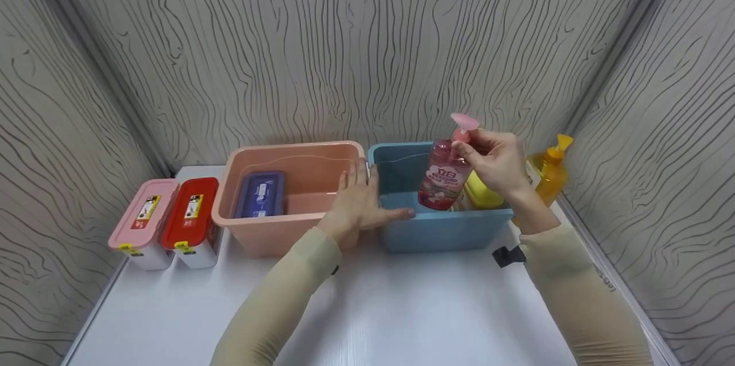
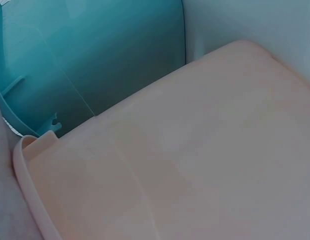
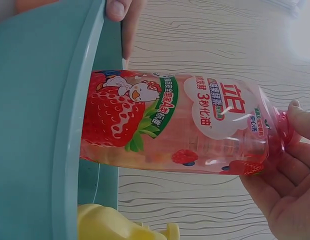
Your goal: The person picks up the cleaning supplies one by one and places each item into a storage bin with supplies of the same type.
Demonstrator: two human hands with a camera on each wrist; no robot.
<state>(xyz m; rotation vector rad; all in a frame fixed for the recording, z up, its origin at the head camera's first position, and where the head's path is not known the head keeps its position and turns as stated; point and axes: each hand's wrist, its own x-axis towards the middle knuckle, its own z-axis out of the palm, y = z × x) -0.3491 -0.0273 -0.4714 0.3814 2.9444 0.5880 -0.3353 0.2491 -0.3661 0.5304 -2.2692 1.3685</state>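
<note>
My right hand grips a pink pump bottle of dish soap by its neck, just under the pump head. The bottle leans, its base inside the opening of the blue bin; the right wrist view shows its strawberry label. A yellow bottle lies in that bin, to the right of the pink one. With fingers spread, my left hand rests across the adjoining rims of the blue bin and the peach bin. Inside the peach bin is a dark blue box.
Left of the peach bin stand a red-lidded container and a pink-lidded container. An orange-yellow pump bottle stands right of the blue bin. Wood-patterned panels enclose the white table behind and at both sides.
</note>
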